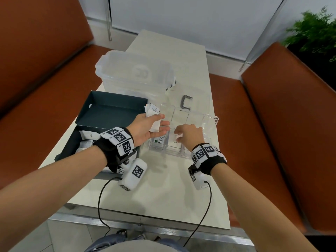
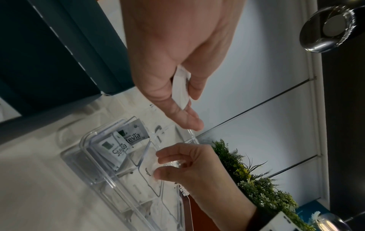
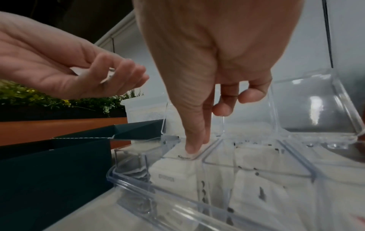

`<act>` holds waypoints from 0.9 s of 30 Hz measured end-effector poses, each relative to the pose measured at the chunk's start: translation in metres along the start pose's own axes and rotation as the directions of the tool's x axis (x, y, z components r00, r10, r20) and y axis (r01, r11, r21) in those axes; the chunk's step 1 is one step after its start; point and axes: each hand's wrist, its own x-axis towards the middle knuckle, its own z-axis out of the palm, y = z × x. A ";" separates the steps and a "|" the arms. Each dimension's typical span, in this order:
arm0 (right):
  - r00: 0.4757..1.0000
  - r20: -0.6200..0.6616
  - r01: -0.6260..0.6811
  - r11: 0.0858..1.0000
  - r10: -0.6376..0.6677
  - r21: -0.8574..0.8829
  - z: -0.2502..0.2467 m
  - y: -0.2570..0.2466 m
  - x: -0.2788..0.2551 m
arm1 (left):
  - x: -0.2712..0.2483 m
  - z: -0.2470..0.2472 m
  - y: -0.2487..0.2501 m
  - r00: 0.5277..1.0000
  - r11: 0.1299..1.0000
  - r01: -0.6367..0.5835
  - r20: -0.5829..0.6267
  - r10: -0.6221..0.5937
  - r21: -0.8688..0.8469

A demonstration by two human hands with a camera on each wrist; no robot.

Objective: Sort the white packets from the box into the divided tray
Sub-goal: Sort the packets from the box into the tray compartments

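Note:
The clear divided tray (image 1: 211, 122) stands open on the white table, right of the dark box (image 1: 112, 108). My left hand (image 1: 160, 122) hovers palm-up over the tray's left end and holds a small stack of white packets (image 1: 152, 113), its thumb pinching them (image 2: 180, 87). My right hand (image 1: 179, 135) reaches down into the tray's middle front compartment, where its thumb and finger (image 3: 192, 148) pinch the top of a white Sugar packet (image 2: 147, 173). Stevia packets (image 2: 128, 140) stand in the compartment to the left. More packets (image 1: 87, 140) lie in the box.
A clear lidded plastic container (image 1: 134, 73) stands behind the box. The tray's lid with a grey handle (image 1: 185, 103) lies behind the tray. Orange benches (image 1: 272, 124) flank the table, a plant (image 1: 312, 33) is at the far right, and cables (image 1: 101, 202) hang over the near edge.

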 end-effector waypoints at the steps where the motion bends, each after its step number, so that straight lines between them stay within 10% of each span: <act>1: 1.000 -0.014 0.018 1.000 -0.018 -0.022 0.000 0.000 -0.001 | 0.000 0.000 0.000 1.000 1.000 0.001 0.001 -0.001 0.000; 18: 0.995 0.097 0.035 0.986 -0.020 -0.160 -0.001 -0.013 -0.004 | -0.005 0.004 -0.003 0.999 0.999 0.028 0.036 -0.027 -0.020; 27: 0.977 -0.209 0.095 0.822 0.030 0.562 -0.053 -0.024 -0.019 | -0.007 0.001 -0.004 0.986 0.993 0.096 0.144 -0.085 -0.072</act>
